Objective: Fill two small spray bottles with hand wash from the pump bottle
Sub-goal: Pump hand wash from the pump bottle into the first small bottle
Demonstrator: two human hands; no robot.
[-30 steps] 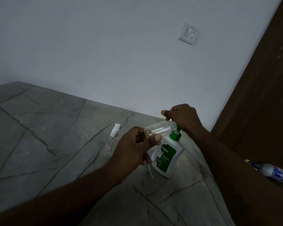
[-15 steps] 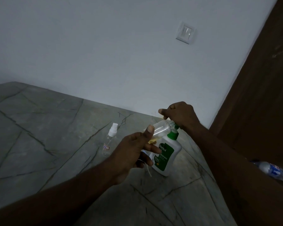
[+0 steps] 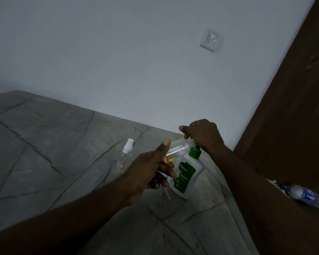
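A white pump bottle [image 3: 187, 178] with a green label and green pump collar stands on the grey stone floor [image 3: 44, 144] near the wall. My right hand [image 3: 203, 135] sits curled over its pump head, which it hides. My left hand [image 3: 151, 170] grips an uncapped clear spray bottle [image 3: 179, 149], tilted with its mouth against the pump nozzle; a little yellow liquid lies at its lower end. The same hand's lower fingers hold a white sprayer cap with a dip tube [image 3: 167, 193] hanging down. A second spray bottle [image 3: 124, 156], capped, stands upright to the left.
A white wall with a light switch [image 3: 211, 39] rises just behind the bottles. A brown door [image 3: 293, 116] stands at the right. A plastic water bottle [image 3: 306, 196] lies on its side at the right edge, beyond my right forearm.
My left thumb has straightened up along the clear bottle. Yellow liquid now shows at the bottle's lower end. The right hand stays on the pump head.
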